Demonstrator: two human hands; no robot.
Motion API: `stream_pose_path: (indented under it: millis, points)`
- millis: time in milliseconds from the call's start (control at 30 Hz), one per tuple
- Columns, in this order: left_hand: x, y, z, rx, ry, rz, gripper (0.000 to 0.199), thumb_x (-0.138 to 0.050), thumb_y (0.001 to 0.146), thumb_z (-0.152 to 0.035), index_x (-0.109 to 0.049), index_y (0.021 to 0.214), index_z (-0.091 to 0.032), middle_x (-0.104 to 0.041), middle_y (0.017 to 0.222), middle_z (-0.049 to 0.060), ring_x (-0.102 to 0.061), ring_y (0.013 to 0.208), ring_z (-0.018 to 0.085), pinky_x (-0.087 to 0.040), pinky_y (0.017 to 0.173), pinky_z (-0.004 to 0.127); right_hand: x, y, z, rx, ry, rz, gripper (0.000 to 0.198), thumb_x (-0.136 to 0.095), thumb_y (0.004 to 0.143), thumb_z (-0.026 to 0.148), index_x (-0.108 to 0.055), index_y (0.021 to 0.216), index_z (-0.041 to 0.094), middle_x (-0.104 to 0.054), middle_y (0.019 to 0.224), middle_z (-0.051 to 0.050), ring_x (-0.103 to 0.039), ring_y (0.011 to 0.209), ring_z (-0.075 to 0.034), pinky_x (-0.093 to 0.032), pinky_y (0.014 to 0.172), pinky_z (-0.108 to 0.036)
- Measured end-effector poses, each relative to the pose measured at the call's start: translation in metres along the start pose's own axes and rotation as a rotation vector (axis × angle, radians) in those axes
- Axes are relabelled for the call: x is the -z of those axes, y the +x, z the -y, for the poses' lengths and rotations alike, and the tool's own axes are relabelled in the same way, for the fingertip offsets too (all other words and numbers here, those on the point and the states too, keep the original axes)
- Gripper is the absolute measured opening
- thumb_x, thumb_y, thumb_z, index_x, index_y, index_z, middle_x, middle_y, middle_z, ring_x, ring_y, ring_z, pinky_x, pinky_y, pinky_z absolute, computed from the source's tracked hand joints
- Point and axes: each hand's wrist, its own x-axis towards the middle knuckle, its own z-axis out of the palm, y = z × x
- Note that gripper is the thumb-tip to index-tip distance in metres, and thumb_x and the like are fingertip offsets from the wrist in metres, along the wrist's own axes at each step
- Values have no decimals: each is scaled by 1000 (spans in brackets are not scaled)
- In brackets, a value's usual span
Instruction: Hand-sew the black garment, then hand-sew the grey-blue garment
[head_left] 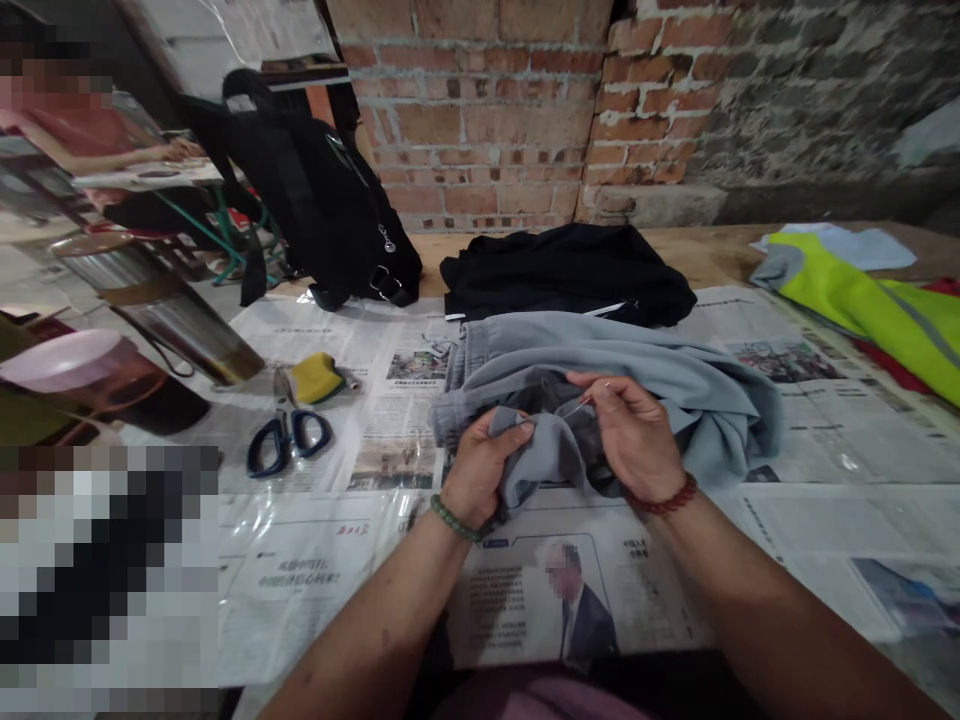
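Grey elastic-waist trousers lie bunched on the newspaper in front of me. My left hand is closed on a fold of their cloth, thumb on top. Just to the right, my right hand pinches a thin, shiny needle between thumb and fingers, pointing toward the held fold. Any thread is too fine to make out. A green bead bracelet circles my left wrist, a red one my right. Dark-handled scissors rest to the left, beside a yellow cloth-like item.
Newspaper under clear plastic covers the table. Folded black clothing lies behind the trousers, and a black backpack stands back left. A steel flask and lidded cup are left. A neon-yellow garment lies right. A person sits far left.
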Motion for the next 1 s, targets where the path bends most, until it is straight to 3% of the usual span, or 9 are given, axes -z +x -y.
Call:
stream_pose_path:
  millis: [167, 300, 400, 533, 700, 1000]
  points:
    - [4, 1, -5, 19, 4, -4, 24, -78, 50, -22, -64, 68, -15, -61, 57, -4, -54, 50, 8, -43, 50, 18, 8, 11, 7, -8, 48, 12, 14, -58, 78, 33, -55, 72, 21, -63, 95, -2, -58, 85, -15, -46, 67, -28]
    - [6, 1, -8, 49, -7, 8, 19, -76, 52, -22, -65, 66, -15, -62, 57, -3, -55, 50, 9, -43, 51, 20, 15, 15, 12, -143, 156, 71, 19, -47, 84, 42, -48, 79, 24, -64, 82, 3, -56, 53, -9, -42, 45, -22]
    - [9, 2, -11, 67, -35, 8, 17, -75, 52, -20, -65, 65, -15, -62, 56, -3, -55, 50, 9, -43, 51, 20, 24, 20, 12, -231, 273, 47, 18, -48, 83, 43, -47, 82, 26, -61, 66, 8, -52, 42, -8, -40, 37, -19]
    - [13, 3, -17, 92, -61, 17, 15, -74, 51, -18, -62, 60, -14, -62, 54, -3, -55, 48, 10, -43, 49, 21, 39, 30, 8, -295, 400, -21, 13, -59, 79, 34, -53, 87, 25, -61, 63, 9, -57, 48, -6, -47, 45, -17]
    - [14, 4, -20, 95, -60, 8, 14, -72, 51, -18, -60, 58, -14, -61, 53, -4, -55, 47, 10, -42, 47, 21, 55, 38, 9, -186, 402, -35, 8, -58, 80, 26, -58, 88, 27, -66, 73, 9, -63, 66, -5, -51, 62, -17]
    - [14, 3, -20, 83, -80, -6, 15, -72, 52, -17, -58, 58, -15, -60, 52, -5, -55, 47, 10, -41, 46, 20, 68, 45, 17, -120, 610, -204, 9, -51, 84, 25, -60, 83, 26, -65, 70, 8, -64, 69, -7, -49, 65, -22]
